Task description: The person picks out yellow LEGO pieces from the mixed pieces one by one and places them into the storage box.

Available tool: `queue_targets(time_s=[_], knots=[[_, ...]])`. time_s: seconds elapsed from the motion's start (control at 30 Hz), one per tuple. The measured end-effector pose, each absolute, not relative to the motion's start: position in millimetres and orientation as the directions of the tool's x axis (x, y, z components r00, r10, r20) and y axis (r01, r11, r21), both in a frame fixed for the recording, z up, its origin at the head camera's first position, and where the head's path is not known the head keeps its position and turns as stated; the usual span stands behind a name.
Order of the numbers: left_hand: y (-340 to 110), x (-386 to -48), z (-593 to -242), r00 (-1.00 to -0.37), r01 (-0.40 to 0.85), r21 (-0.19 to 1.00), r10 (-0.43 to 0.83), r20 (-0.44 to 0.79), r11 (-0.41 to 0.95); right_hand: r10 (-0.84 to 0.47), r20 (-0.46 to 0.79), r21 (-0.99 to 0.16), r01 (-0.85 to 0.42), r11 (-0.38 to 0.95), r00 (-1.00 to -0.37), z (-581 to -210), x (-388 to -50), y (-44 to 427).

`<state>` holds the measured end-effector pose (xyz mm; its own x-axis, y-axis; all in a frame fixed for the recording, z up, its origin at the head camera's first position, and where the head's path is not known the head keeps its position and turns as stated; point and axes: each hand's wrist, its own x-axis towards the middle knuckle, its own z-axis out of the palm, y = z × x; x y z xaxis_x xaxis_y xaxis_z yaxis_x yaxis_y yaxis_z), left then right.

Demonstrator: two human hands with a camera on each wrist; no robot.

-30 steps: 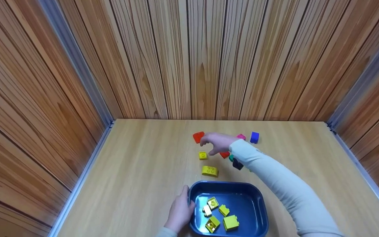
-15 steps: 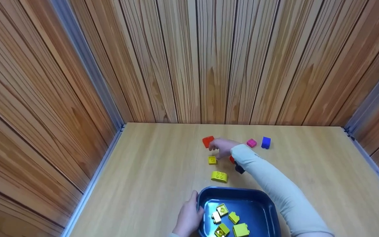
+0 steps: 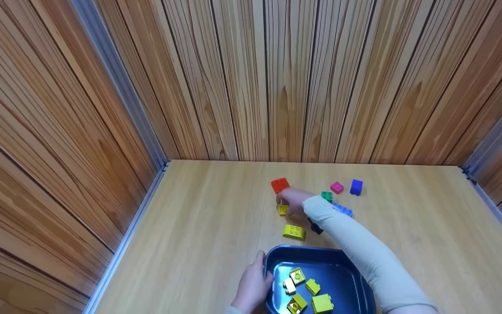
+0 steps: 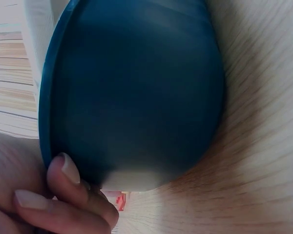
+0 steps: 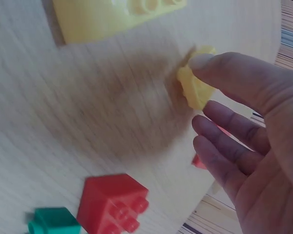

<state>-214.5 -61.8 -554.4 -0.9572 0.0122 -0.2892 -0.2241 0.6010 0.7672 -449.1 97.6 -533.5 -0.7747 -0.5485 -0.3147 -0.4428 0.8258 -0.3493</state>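
My left hand [image 3: 252, 283] grips the left wall of a dark blue tray [image 3: 307, 249], with its thumb at the rim; curled fingers [image 4: 68, 195] show against the tray's side in the left wrist view. Inside lie several yellow toy bricks [image 3: 322, 304]. Beyond the tray, my right hand [image 3: 293, 200] hovers at a small yellow brick [image 3: 283, 210] on the table. In the right wrist view the thumb overlaps that brick [image 5: 198, 87], while the other fingers stay loosely bent and apart from the thumb. A longer, curved yellow brick [image 3: 293, 232] lies nearer the tray.
Behind the right hand lies a red brick [image 3: 279, 185]. Pink [image 3: 337, 187], dark blue [image 3: 356, 187], green [image 3: 327, 196] and light blue [image 3: 343, 209] bricks lie to the right, near the forearm. A black brick [image 3: 315, 226] is partly under the sleeve. Wood-panelled walls [image 3: 251, 87] enclose the table.
My right hand has come down and closer to the small yellow brick, away from the red one. The head view has shifted slightly. The left hand still holds the tray.
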Motion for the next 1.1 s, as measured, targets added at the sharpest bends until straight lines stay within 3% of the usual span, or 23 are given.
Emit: queue_targets(time_s=[0.17, 0.43, 1.03, 1.1], knots=[[-63, -215, -555, -0.967, -0.178, 0.772, 0.037, -0.252, 0.611, -0.541, -0.304, -0.384, -0.419, 0.823, -0.784, -529, -439, 99], [-62, -217, -554, -0.959, -0.216, 0.764, 0.013, -0.281, 0.608, -0.536, -0.247, -0.429, -0.405, 0.808, -0.807, -518, -426, 99], [-61, -215, -553, -0.952, -0.245, 0.766, 0.002, -0.307, 0.594, -0.545, -0.266, -0.480, -0.381, 0.790, -0.795, -530, -430, 106], [-62, -215, -553, -0.964, -0.202, 0.767, 0.015, -0.266, 0.609, -0.549, -0.263, -0.473, -0.390, 0.790, -0.793, -527, -428, 106]])
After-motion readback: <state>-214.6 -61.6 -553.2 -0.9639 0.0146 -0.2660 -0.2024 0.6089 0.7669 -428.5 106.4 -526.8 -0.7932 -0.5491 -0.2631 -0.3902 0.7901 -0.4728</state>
